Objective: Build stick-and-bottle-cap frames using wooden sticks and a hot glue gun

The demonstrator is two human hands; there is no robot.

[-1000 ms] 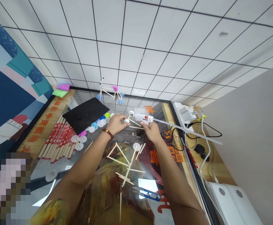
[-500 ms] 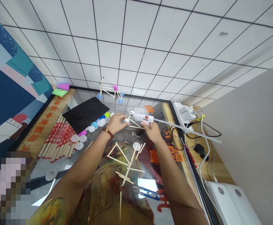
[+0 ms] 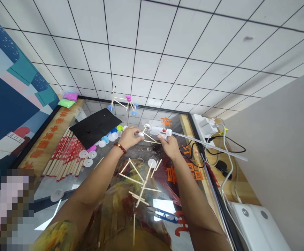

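Observation:
My left hand point(image 3: 130, 136), with a beaded bracelet at the wrist, pinches a small white wheel point(image 3: 141, 134). A short stick runs from it towards another white wheel point(image 3: 146, 126) near the nozzle of a white glue gun point(image 3: 156, 130). My right hand point(image 3: 169, 144) is closed around the gun's grip; a long clear glue stick point(image 3: 206, 142) protrudes from its back. Thin wooden sticks point(image 3: 152, 142) lie below the gun. Nearer me on the glass tabletop lies a joined stick frame point(image 3: 143, 188), with a white wheel point(image 3: 152, 163) at its far end.
Blue-handled snips point(image 3: 166, 215) lie near the frame. At left are red-wrapped chopsticks point(image 3: 65, 155), a black sheet point(image 3: 96, 127) and several loose wheels point(image 3: 88, 162). A stick model with blue wheels point(image 3: 123, 103) stands by the tiled wall. Cables and a power strip point(image 3: 205, 125) are at right.
The glue gun and my right hand have shifted very slightly to the right. My left hand keeps its pinch on the wheel in the same place.

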